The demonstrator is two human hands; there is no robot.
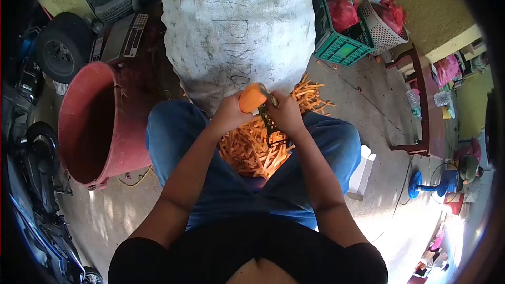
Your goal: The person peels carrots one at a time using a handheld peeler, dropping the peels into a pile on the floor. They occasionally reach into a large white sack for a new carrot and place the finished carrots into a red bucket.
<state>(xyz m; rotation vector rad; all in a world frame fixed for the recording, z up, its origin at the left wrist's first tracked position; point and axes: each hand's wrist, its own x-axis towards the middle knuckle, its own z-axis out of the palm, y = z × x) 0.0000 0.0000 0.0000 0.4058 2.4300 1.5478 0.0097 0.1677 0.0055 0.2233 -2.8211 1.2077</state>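
My left hand [234, 113] is closed round a chunk of bright orange vegetable [252, 98] with a smooth face; its kind does not show clearly. My right hand [285, 111] grips a dark green hand slicer [269, 122] with holes in its body, held close beside the chunk. Both hands meet between my knees, above a heap of cut orange vegetable strips [252, 150]. More strips lie to the right, along the foot of a big white woven sack [239, 31] with black handwriting. The sack stands upright right in front of my hands.
A red barrel [117, 121] lies open-mouthed at my left, near a tyre [64, 47] and a motorcycle [39, 179]. At the back right are a green crate [342, 47] and a white basket [381, 29]. A wooden frame [419, 105] and a blue fan [434, 183] stand farther right.
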